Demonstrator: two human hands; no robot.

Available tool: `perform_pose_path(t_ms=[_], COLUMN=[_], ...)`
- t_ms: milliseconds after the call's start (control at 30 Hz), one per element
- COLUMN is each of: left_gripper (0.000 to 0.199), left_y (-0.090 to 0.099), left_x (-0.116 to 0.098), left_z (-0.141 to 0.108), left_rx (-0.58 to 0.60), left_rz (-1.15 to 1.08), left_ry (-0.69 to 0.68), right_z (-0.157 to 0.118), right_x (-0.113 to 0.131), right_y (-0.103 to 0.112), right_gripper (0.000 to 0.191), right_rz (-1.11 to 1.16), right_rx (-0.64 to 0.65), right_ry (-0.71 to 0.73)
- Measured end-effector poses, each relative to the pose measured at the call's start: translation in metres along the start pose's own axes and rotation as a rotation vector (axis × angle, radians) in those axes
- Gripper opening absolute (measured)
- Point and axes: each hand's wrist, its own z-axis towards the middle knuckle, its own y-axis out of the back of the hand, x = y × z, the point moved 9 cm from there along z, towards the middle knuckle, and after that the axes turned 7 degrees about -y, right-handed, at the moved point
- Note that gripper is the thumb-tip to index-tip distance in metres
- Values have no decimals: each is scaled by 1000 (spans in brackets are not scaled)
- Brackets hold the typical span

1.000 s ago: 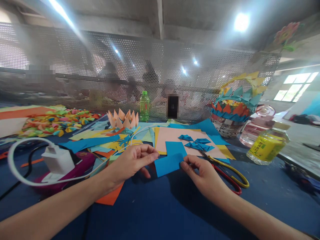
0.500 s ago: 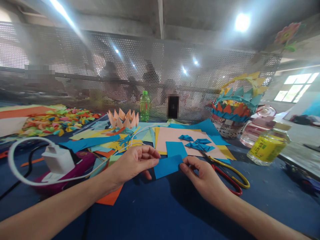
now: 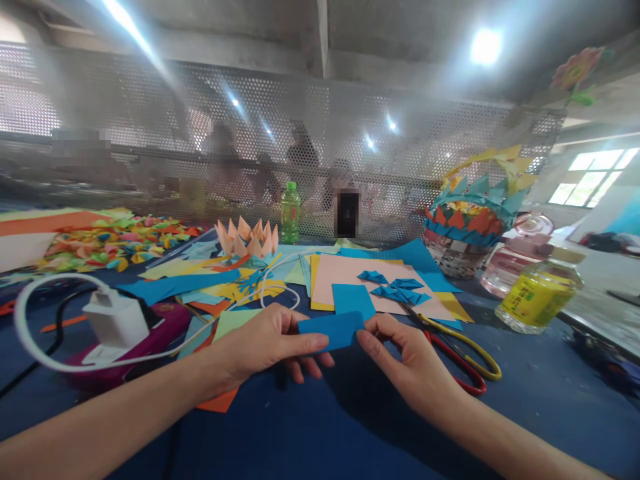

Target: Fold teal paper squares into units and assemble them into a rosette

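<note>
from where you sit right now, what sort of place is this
Probably a paper-craft workshop: scissors, folded blue paper pieces and a paper-decorated basket are in view.

No text can be read clearly. At the right of the frame, a clear bottle (image 3: 567, 277) wears a yellow label (image 3: 525, 300) printed with dark characters, too blurred to make out. Near the centre, any lettering on a green bottle (image 3: 290, 217) is too small to read.
</note>
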Motion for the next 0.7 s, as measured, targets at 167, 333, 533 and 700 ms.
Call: perform_pose_path(t_ms=[167,333,533,700], left_gripper=[30,31,30,30], left_y=[0,3,3,2], left_x=[-2,0,-1,-2], left_z=[-1,2,3,2], left_rx=[-23,-35,-37,-43], left_rz=[-10,-10,9,20], left_ry=[-8,-21,-39,-33], right_z=[-2,-4,-2,-1], right_x=[3,7,-3,-9], right_y=[10,11,7,4], right_gripper=[18,6,13,18], right_rz=[144,90,111,129], right_rx=[-107,-110,-82,-65], right_ry=[46,86,-1,-57])
